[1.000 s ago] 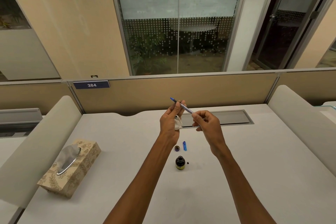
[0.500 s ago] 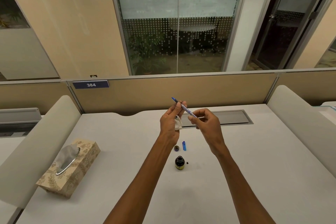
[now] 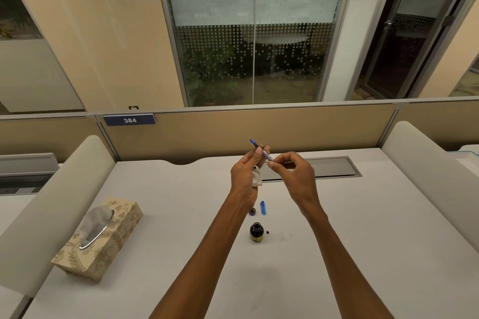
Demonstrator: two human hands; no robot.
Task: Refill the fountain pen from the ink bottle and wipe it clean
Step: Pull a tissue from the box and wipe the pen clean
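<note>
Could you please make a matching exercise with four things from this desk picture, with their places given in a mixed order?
Things:
1. fountain pen
2. ink bottle
3. tissue box
4. blue pen cap

Places:
A. lying on the desk just beyond the bottle
B. on the left part of the desk
C. held in the air between both hands
D. standing open on the desk between the forearms

Pairs: 1-C, 2-D, 3-B, 4-A

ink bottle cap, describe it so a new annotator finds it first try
Start at the white desk, between the person's forearms. Just beyond the open dark ink bottle lies the ink bottle cap, small, round and dark. The blue pen cap to its right is long, not round.
</note>
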